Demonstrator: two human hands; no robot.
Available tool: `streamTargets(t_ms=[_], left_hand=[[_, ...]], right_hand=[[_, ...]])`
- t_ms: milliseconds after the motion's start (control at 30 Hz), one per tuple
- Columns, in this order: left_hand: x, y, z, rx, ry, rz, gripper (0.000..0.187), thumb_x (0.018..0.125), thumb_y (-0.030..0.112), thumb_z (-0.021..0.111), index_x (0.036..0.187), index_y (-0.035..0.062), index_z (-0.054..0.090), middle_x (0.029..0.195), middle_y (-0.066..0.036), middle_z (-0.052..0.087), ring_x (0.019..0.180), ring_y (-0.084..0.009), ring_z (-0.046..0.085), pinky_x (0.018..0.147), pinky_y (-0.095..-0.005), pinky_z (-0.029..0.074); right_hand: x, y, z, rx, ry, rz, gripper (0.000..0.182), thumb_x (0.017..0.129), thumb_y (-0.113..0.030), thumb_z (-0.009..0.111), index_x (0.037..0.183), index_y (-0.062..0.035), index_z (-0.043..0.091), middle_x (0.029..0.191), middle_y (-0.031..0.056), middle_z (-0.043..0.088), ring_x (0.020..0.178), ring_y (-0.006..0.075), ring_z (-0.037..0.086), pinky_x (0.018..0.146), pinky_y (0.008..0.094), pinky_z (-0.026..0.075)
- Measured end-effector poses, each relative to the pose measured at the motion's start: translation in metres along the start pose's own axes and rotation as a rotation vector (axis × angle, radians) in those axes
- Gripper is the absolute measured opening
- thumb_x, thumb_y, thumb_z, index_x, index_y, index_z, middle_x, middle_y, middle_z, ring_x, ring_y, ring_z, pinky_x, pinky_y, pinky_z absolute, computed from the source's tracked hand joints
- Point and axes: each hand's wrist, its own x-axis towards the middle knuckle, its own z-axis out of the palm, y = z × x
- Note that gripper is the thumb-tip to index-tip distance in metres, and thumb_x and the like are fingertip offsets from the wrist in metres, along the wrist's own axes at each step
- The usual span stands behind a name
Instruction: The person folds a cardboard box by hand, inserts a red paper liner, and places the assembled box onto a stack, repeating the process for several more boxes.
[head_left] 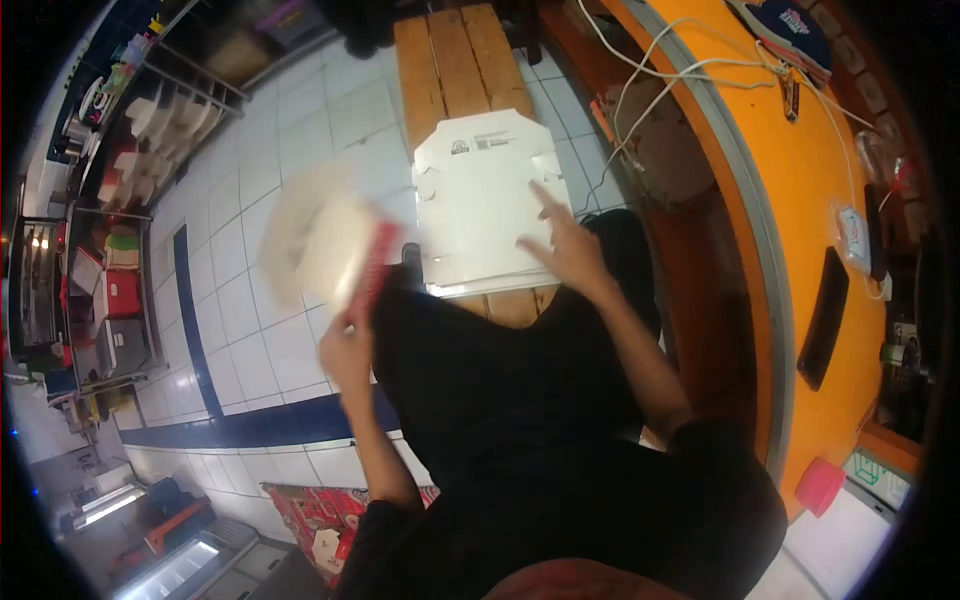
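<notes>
On a wooden bench (455, 50) lie flat white cardboard sheets (470, 225) with cut corners, side slots and small dark print near the far edge. My right hand (570, 248) is over the right side of the top sheet, fingers spread, holding nothing. My left hand (347, 350) grips the near end of a white and red cardboard piece (345, 250), which is blurred by motion and held left of the bench above the tiled floor. Whether this piece is folded I cannot tell.
An orange counter (745, 150) with white cables, a cap (785, 30) and a black bar-shaped object (825, 318) curves along the right. Metal racks (150, 330) with goods stand at the left. My legs straddle the near end of the bench.
</notes>
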Motion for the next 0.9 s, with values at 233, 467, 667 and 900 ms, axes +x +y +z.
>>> streamTargets(t_ms=[233,467,667,900], left_hand=[[-0.210,-0.364,-0.082,0.776,-0.039,-0.791,0.043,0.100,0.045,0.057,0.113,0.0058,0.067,0.103,-0.023,0.070,0.092,-0.0347,0.070,0.079,-0.0555,0.052],[-0.250,-0.328,-0.006,0.512,0.218,-0.469,0.075,0.094,0.046,0.064,0.145,-0.0053,0.046,0.122,-0.031,0.067,0.111,-0.0468,0.066,0.091,-0.0534,0.053],[-0.057,-0.113,0.006,0.005,0.120,-0.269,0.064,0.094,0.028,0.068,0.151,0.0131,0.042,0.117,-0.020,0.069,0.100,-0.0371,0.069,0.088,-0.0472,0.054],[0.046,0.030,0.086,-0.050,0.153,0.424,0.038,0.098,0.028,0.061,0.120,-0.0018,0.067,0.106,-0.021,0.071,0.097,-0.0383,0.067,0.087,-0.0497,0.052]], right_hand=[[0.054,0.084,0.038,-0.229,0.122,0.461,0.061,0.092,-0.031,0.073,0.138,0.0011,0.048,0.126,0.0227,0.061,0.112,0.0395,0.065,0.092,0.0524,0.053],[0.054,0.094,0.047,-0.114,0.220,0.389,0.033,0.091,-0.018,0.075,0.111,0.0016,0.057,0.108,0.0259,0.070,0.104,0.0462,0.068,0.085,0.0537,0.055],[0.046,0.090,0.042,-0.110,0.313,0.305,0.026,0.096,-0.026,0.067,0.104,-0.0020,0.062,0.093,0.0246,0.071,0.096,0.0464,0.067,0.080,0.0523,0.052],[0.034,0.086,0.051,-0.167,0.304,0.361,0.032,0.098,-0.025,0.067,0.118,-0.0013,0.063,0.102,0.0217,0.072,0.097,0.0429,0.070,0.083,0.0520,0.056]])
